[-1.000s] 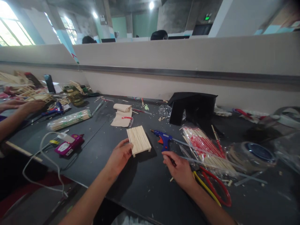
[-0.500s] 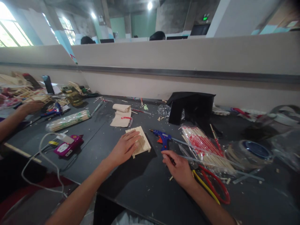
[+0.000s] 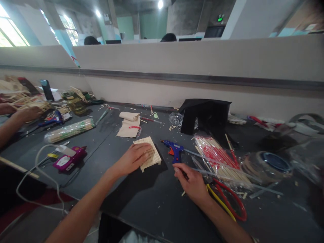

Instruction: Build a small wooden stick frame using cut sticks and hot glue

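Along the near side of the dark table point(image 3: 174, 216), the right hand point(image 3: 192, 184) is curled, its fingertips at the bottom of the glue gun's handle; whether they pinch it or only touch it, I cannot tell. Beside that wrist lie a red handle point(image 3: 244, 211) and a yellow handle point(image 3: 224, 204).

A little farther in, the left hand point(image 3: 136, 157) lies over a small stick stand point(image 3: 156, 157), fingers stretched out flat across its top rather than pinching. The stand sits on the table left of the glue gun point(image 3: 176, 148), raised on short feet. It looks light and stiff, with a ridged top unlikely to slip; the joints at its feet are probably the weak spot, so two opposite edges should make the safest hold. The gun looks like rigid plastic, best taken by the handle, well away from its tip, which may be hot.

Beyond them are a bag of sticks point(image 3: 220, 157), slack and probably slippery, a soft-looking roll of cloth point(image 3: 128, 125), and a black stand point(image 3: 206, 109) before the partition point(image 3: 162, 57).
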Available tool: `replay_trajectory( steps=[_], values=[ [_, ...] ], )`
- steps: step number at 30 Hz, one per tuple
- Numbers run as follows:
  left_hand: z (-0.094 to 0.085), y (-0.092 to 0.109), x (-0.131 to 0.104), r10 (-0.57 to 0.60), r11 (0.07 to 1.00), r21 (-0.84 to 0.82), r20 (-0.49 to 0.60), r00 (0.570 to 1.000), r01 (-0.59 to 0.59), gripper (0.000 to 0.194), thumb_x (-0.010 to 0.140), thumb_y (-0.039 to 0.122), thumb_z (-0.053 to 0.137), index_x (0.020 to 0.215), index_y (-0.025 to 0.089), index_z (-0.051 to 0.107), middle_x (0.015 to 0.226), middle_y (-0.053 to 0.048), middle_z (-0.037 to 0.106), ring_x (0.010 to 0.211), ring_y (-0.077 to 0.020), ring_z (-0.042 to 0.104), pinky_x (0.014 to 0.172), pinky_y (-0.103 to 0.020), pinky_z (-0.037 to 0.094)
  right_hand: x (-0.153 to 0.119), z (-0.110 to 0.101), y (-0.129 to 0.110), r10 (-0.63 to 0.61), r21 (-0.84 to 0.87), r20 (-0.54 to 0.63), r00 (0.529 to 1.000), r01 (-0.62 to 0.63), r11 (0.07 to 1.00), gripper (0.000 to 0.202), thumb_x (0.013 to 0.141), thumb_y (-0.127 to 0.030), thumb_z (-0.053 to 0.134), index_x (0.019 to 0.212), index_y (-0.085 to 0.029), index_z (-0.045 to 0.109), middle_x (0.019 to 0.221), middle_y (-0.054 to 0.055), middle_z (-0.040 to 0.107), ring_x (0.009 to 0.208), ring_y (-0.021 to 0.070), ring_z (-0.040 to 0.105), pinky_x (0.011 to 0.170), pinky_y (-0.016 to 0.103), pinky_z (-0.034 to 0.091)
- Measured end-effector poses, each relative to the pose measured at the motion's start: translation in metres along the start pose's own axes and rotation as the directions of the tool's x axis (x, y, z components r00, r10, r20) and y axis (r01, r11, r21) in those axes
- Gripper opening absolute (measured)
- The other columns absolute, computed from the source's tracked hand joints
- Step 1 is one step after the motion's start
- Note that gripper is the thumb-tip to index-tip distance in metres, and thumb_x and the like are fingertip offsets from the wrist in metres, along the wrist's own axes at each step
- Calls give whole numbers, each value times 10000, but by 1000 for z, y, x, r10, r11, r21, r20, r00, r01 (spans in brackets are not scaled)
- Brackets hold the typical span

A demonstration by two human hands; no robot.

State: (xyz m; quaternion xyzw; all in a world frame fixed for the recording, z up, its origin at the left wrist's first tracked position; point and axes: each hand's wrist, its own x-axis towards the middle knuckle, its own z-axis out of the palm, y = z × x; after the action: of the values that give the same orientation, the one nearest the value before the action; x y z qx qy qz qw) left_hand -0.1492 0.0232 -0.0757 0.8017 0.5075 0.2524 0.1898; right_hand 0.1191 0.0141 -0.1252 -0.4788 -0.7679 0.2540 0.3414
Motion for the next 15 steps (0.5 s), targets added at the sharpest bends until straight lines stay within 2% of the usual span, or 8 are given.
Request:
replay_trajectory(
  steps=[5, 7, 9, 12, 15],
  values=[
    [-18, -36, 21, -149, 983, -123, -74, 986, 139, 477, 866, 431, 514, 1289, 213, 550, 1430, -100, 479, 1328, -265, 414, 1107, -416, 298, -1, 1, 1, -10, 3, 3, 1000, 10, 1000, 215, 918, -312, 468, 975, -231, 658, 744, -1, 731, 707, 173, 704, 669, 267, 527],
    [-17, -49, 31, -228, 963, -165, -77, 971, 213, 517, 842, 450, 532, 1285, 185, 548, 1332, -129, 568, 1242, -269, 508, 1043, -406, 378, -1, 1, 1, -13, 1, 3, 1000, 13, 1000, 213, 919, -310, 468, 975, -230, 657, 746, 1, 732, 706, 173, 705, 672, 269, 527],
    [-13, -58, 36, -304, 935, -211, -67, 950, 284, 553, 796, 448, 582, 1271, 166, 556, 1138, -119, 677, 1062, -255, 624, 915, -374, 472, -1, 0, 0, -15, -1, 4, 1000, 15, 1000, 214, 923, -308, 465, 977, -229, 656, 736, -1, 730, 695, 171, 704, 676, 270, 528],
    [-7, -64, 33, -420, 886, -256, -91, 903, 387, 554, 747, 447, 619, 1207, 141, 595, 898, -71, 711, 838, -222, 665, 742, -319, 508, -1, -1, 0, -17, -3, 4, 1000, 17, 1000, 215, 925, -304, 462, 982, -230, 656, 740, -3, 732, 694, 167, 705, 680, 268, 527],
    [-3, -62, 16, -546, 828, -262, -180, 818, 496, 554, 736, 473, 615, 1158, 113, 614, 826, -66, 692, 782, -225, 648, 681, -309, 480, -1, -1, -1, -19, -2, 8, 1000, 19, 1000, 208, 924, -299, 468, 983, -230, 655, 735, -9, 730, 696, 162, 705, 677, 261, 523]
  ],
)
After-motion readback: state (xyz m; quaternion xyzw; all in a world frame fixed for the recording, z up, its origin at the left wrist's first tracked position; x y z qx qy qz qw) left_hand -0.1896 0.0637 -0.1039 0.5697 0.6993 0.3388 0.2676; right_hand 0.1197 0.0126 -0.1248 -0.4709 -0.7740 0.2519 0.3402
